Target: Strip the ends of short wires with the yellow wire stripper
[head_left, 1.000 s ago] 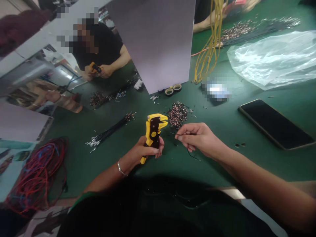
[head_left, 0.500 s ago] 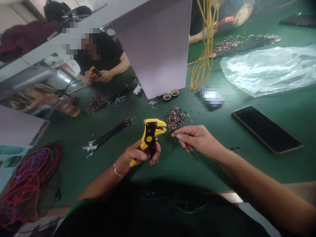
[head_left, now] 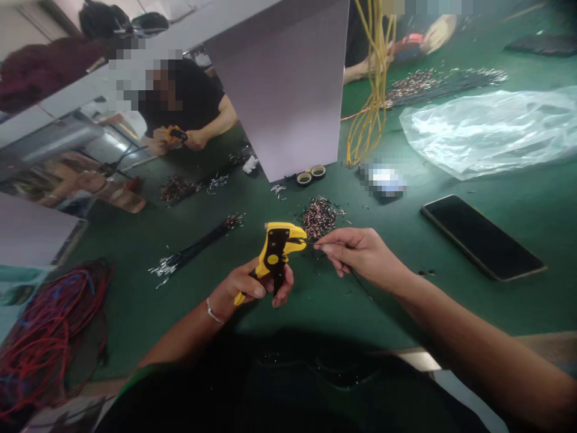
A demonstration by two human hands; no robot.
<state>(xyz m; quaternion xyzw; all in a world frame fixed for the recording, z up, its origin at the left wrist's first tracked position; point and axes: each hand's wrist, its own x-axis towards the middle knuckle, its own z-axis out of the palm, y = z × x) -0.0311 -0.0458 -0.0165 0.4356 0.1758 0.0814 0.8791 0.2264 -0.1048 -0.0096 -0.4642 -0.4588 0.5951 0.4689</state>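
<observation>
My left hand [head_left: 264, 285] is wrapped round the handles of a yellow and black wire stripper [head_left: 274, 252], held upright with its jaws facing right. Between the thumb and fingers of my right hand [head_left: 349, 249] is a thin black wire [head_left: 360, 284]. One wire end reaches the stripper's jaws, and the rest trails below my fingers. Whether the jaws grip the wire is too small to tell. Just behind the jaws lies a heap of short stripped ends [head_left: 320, 216]. To the left, a bundle of black wires [head_left: 198, 245] with bare ends rests on the green table [head_left: 180, 337].
A phone [head_left: 484, 237] and a clear plastic bag [head_left: 491, 132] lie to the right. Two tape rolls [head_left: 311, 175] sit by a grey partition [head_left: 283, 90]. Yellow wires [head_left: 369, 114] hang beside it. Red wire coils [head_left: 58, 337] fill the left. Co-workers [head_left: 189, 102] work across the table.
The stripper has tilted slightly and its head has shifted a little right and down. The black wire's loose end now hangs further right.
</observation>
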